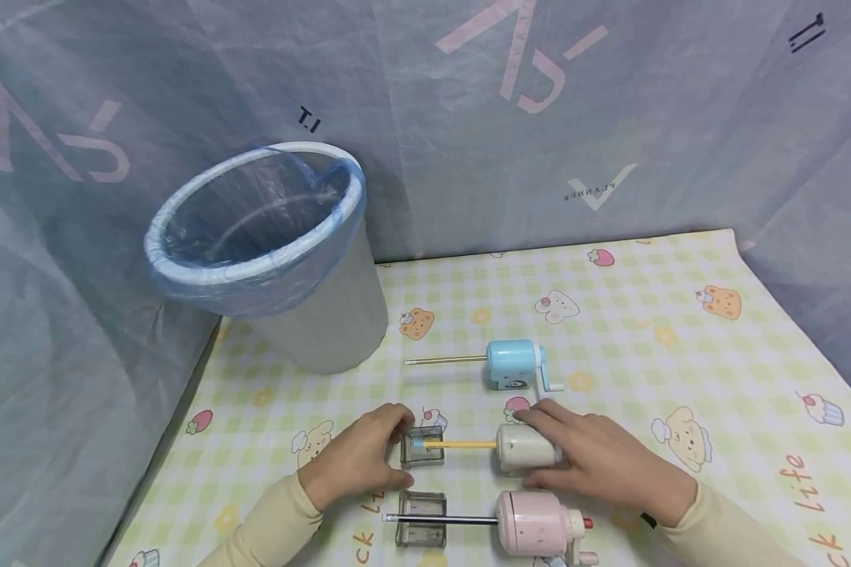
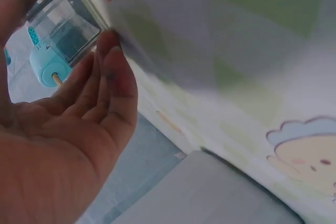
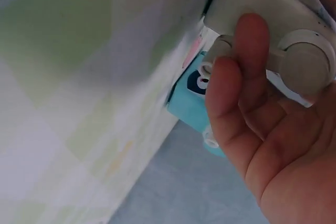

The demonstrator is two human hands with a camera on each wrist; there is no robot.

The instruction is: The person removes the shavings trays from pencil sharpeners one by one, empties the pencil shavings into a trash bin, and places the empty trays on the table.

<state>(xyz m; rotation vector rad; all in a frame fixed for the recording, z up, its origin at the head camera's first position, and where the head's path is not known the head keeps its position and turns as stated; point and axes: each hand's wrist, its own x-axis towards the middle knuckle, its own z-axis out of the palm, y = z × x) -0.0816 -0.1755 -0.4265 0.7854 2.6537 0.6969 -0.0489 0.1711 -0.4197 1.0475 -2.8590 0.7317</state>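
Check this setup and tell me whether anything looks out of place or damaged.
A smoky tray sits in line with the cream sharpener, and a second tray with the pink sharpener, but none shows beside the blue sharpener, so the set looks mismatched. I see no spill or damage.

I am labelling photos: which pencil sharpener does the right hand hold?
The cream pencil sharpener, in the middle; the blue sharpener stands behind it, the pink sharpener in front, neither held.
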